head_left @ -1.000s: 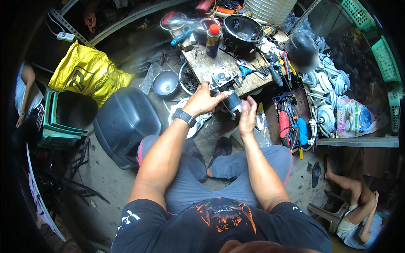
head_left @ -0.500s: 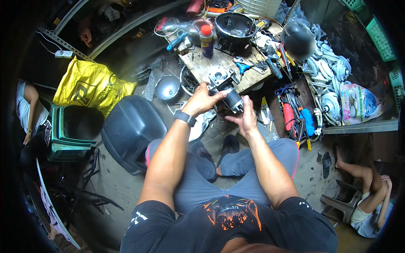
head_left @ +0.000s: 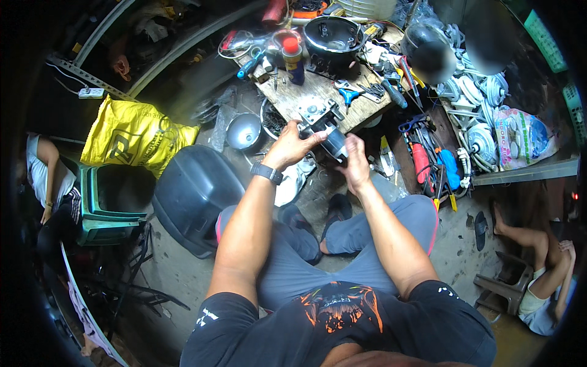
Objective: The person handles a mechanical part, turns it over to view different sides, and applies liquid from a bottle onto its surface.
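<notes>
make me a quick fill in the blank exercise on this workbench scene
1. The hand wearing the watch and gripping the metal part is the ____ one.
2. The spray can on the wooden table has a ____ cap.
3. The big sack is coloured ____.

Missing words: left; red; yellow.

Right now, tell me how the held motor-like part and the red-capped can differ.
The motor-like part is in the left hand; the can stands unheld on the bench. The part's far end is silvery; the can's top is a red cap. Both have dark, cylindrical bodies.
</notes>
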A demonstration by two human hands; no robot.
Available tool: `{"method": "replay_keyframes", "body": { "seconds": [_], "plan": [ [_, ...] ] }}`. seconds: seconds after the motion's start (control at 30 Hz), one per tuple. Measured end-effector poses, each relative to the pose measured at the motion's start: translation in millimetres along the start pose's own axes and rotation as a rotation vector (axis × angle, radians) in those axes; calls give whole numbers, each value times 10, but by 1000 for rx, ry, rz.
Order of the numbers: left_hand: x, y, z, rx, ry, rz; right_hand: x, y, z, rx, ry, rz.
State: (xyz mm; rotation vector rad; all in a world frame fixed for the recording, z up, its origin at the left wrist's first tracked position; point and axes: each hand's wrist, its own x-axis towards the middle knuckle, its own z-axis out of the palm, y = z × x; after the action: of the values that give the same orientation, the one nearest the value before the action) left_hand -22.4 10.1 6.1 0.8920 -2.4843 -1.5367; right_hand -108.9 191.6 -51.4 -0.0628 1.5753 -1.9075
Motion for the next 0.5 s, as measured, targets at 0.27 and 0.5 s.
{"method": "replay_keyframes", "body": {
  "seconds": [0.27,0.5],
  "plan": [
    [53,-126,4,10,-8,-36,110,61,-59,-15,-186,-39],
    [33,-50,4,53,-21,-23,20,-30,-44,146,-60,89]
  ]
}}
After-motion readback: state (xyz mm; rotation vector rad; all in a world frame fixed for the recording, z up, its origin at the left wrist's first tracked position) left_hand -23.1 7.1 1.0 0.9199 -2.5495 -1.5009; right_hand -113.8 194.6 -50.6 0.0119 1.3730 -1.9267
